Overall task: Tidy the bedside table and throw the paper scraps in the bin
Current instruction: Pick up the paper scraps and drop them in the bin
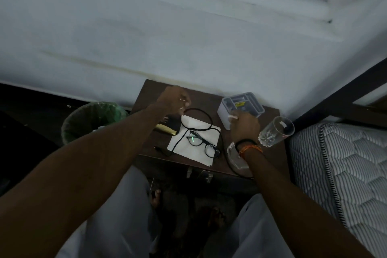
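Paper scraps (232,116) pinched in right hand (244,125), left hand (174,99) curled — cable (199,125), glasses (202,144) and tissue (194,142) untidied, bin (92,119) waiting.

Under my hands the bedside table (270,154) looks dark matt wood; the napkin (199,132) is soft white paper, the tumbler (276,131) clear glossy glass.

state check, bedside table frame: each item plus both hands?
left hand: fingers curled above the black cable, grip unclear
right hand: pinching a small white scrap
glasses: unfolded, on the white paper
cable: looped across the paper
drinking glass: upright, looks empty
grey organiser: open-topped, on the table
bin: green liner, left of table
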Tool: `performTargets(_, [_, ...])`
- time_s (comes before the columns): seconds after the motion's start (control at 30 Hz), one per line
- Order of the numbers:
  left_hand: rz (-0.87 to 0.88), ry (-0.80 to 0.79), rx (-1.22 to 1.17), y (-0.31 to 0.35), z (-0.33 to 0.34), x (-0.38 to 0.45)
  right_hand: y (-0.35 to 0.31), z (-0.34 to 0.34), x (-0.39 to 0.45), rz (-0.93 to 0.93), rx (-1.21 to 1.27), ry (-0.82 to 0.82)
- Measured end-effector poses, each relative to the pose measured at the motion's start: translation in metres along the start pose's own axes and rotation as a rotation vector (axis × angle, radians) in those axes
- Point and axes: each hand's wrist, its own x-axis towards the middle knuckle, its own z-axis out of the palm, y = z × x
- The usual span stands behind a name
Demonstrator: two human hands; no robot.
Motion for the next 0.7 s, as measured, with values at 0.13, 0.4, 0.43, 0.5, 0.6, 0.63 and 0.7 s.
performTargets(0.13, [-0.016,0.053,0.044,-0.015,-0.032,-0.023,-0.061,-0.003,0.006,-0.118,0.245,-0.001])
performTargets(0.4, [-0.203,0.294,-0.032,-0.085,-0.109,-0.070,-0.226,0.042,0.001,-0.314,0.434,-0.155])
performTargets(0.43, [-0.230,0.314,-0.052,-0.097,-0.117,-0.078,-0.247,0.052,-0.002,-0.344,0.433,-0.162])
performTargets(0.5, [-0.354,0.369,-0.057,-0.142,-0.133,-0.097,-0.299,0.088,-0.012,-0.421,0.404,-0.234])
performTargets(0.6, [-0.521,0.474,-0.102,-0.213,-0.141,-0.122,-0.360,0.144,-0.029,-0.515,0.341,-0.350])
performTargets(0.63, [-0.529,0.480,-0.129,-0.216,-0.138,-0.125,-0.362,0.148,-0.031,-0.523,0.320,-0.357])
performTargets(0.7, [-0.557,0.480,-0.160,-0.215,-0.130,-0.127,-0.362,0.153,-0.029,-0.518,0.272,-0.389])
